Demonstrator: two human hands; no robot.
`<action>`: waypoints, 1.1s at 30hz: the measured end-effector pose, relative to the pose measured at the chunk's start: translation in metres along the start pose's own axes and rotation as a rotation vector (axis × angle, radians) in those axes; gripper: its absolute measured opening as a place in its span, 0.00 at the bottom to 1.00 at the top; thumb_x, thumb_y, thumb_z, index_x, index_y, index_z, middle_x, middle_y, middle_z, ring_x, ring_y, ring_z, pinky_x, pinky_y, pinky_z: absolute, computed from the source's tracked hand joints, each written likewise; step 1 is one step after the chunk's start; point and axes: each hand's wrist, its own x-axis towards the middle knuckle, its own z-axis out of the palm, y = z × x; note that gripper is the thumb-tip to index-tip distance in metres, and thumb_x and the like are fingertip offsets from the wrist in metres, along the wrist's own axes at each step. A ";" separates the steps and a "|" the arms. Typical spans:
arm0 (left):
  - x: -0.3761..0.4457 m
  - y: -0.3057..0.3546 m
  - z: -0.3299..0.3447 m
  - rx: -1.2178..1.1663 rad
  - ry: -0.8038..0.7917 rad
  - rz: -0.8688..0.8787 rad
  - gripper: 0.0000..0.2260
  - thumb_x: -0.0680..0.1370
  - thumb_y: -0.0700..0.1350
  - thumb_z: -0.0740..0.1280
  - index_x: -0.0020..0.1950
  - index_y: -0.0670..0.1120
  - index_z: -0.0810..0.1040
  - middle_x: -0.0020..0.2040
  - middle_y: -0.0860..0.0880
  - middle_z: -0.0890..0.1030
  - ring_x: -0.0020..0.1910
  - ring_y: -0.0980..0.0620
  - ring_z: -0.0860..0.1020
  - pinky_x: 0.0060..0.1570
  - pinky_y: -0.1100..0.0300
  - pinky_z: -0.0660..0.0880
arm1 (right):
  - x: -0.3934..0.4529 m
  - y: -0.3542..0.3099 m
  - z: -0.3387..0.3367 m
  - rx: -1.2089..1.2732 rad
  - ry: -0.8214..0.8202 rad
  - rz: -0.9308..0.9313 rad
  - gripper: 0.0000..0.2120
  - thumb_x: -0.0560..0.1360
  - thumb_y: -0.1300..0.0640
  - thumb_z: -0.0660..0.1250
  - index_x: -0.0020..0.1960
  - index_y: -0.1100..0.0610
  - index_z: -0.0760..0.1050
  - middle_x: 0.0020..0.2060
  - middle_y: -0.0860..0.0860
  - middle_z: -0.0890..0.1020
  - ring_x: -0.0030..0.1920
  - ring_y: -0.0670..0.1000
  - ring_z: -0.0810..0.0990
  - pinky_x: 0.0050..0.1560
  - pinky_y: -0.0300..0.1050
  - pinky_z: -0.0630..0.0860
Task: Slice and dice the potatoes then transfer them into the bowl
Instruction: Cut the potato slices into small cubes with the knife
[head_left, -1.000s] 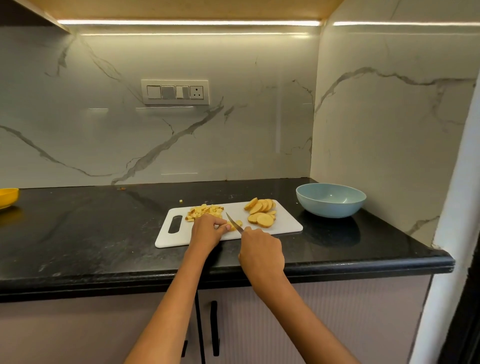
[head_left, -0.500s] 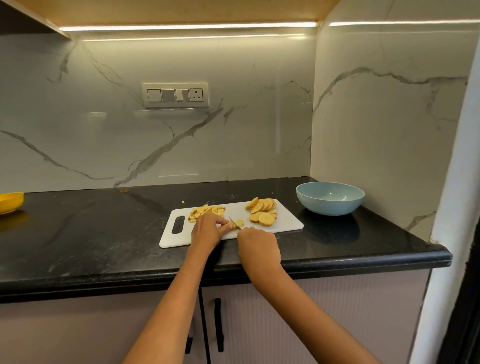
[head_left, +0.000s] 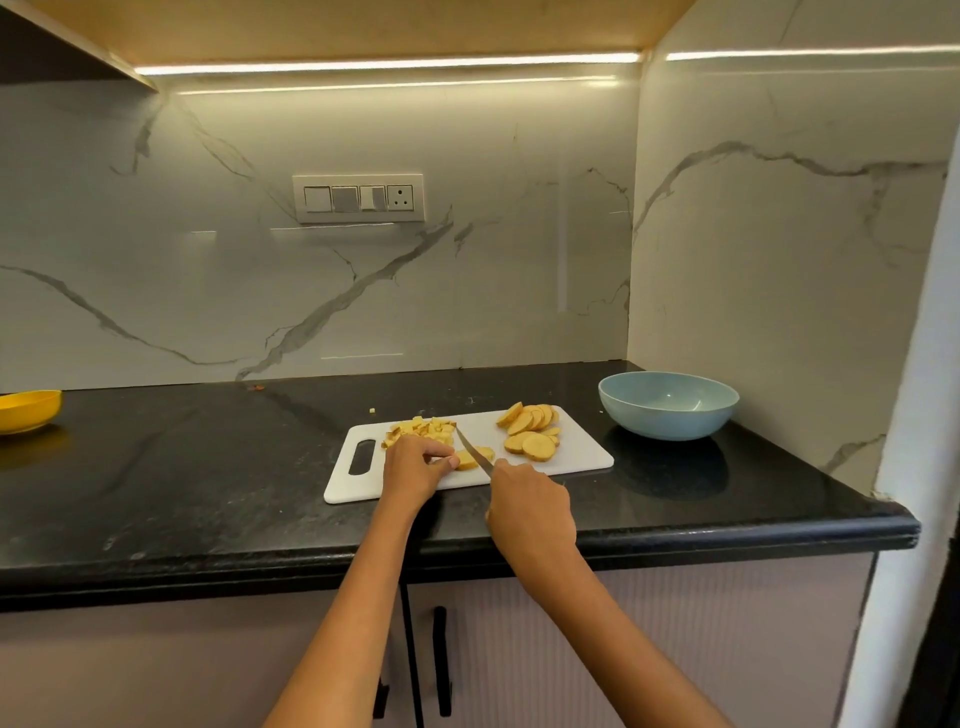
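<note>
A white cutting board lies on the black counter. Diced potato pieces are heaped at its back left, and round potato slices lie at its right. My left hand pinches a potato slice at the board's middle with its fingertips. My right hand grips a knife whose blade crosses that slice, tip pointing away toward the diced heap. A light blue bowl stands to the right of the board; no potato shows inside it.
The black counter runs left to a yellow bowl at the far left edge. Marble walls close the back and right, near the blue bowl. One small potato bit lies behind the board. Cabinet doors with black handles sit below.
The knife blade has lifted and its tip now reaches back toward the diced heap. My left hand stays on the slice. The view has shifted slightly.
</note>
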 end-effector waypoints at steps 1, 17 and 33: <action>0.000 0.000 0.000 -0.002 -0.001 -0.002 0.10 0.73 0.38 0.70 0.53 0.38 0.82 0.54 0.42 0.82 0.55 0.48 0.77 0.53 0.61 0.70 | 0.000 -0.001 0.000 -0.004 -0.003 -0.001 0.13 0.80 0.60 0.59 0.64 0.59 0.69 0.55 0.55 0.78 0.52 0.52 0.79 0.50 0.43 0.74; -0.002 0.003 -0.005 0.066 -0.056 0.070 0.08 0.74 0.39 0.69 0.51 0.41 0.83 0.50 0.45 0.83 0.46 0.54 0.76 0.47 0.62 0.71 | 0.017 -0.012 -0.005 -0.101 -0.019 -0.078 0.12 0.80 0.63 0.56 0.62 0.60 0.71 0.57 0.56 0.77 0.54 0.53 0.78 0.48 0.42 0.71; -0.004 -0.001 -0.002 0.033 -0.044 0.074 0.09 0.76 0.38 0.67 0.54 0.40 0.82 0.54 0.44 0.82 0.56 0.49 0.77 0.52 0.65 0.69 | 0.014 0.003 0.005 -0.085 0.051 -0.073 0.12 0.80 0.63 0.56 0.62 0.60 0.71 0.54 0.55 0.78 0.52 0.53 0.79 0.47 0.42 0.73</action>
